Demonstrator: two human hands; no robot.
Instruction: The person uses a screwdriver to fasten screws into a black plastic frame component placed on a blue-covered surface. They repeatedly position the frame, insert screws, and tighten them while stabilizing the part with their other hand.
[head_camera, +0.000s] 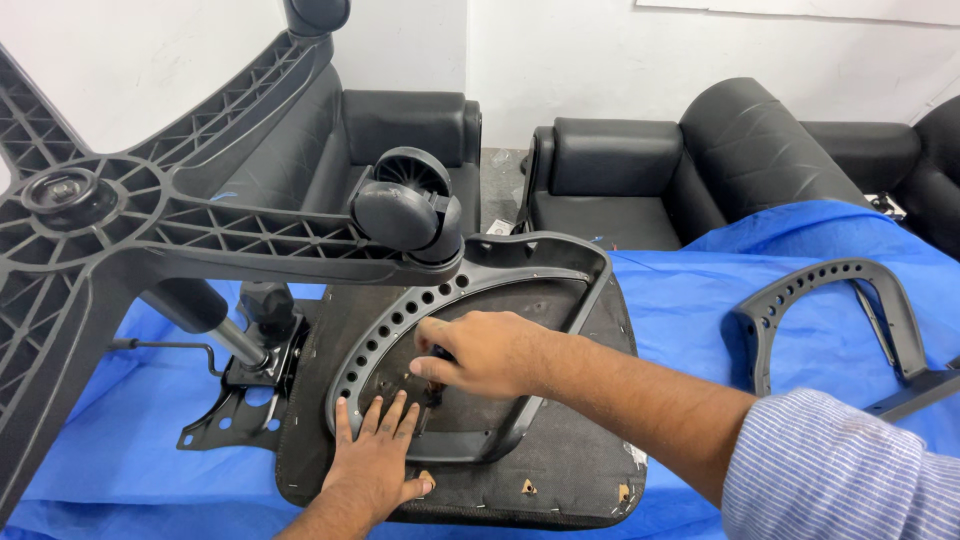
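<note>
Clearly the work sits at the underside of the upturned seat pan (560, 470), which lies flat on the blue-covered tabletop (680, 300) with a grey perforated armrest loop (470, 300) laid on top of it. The right hand (480, 352) has its fingers pinched together on something small and dark at the loop's mounting plate, just beyond the left fingertips; whether it is a bolt or a tool tip cannot be told. The left hand (378, 455) lies flat, fingers spread apart, pressing the loop's near edge against the seat.

To do this well, I judge that the flat hand should keep firm downward pressure so the holes stay lined up, while the pinching fingers turn gently and square to the plate, avoiding cross-threading. The star base (150, 215) and its caster (405, 210) overhang just beyond the knuckles, so wrists should stay low. A second armrest loop (830, 300) lies well apart from the right fingers.
</note>
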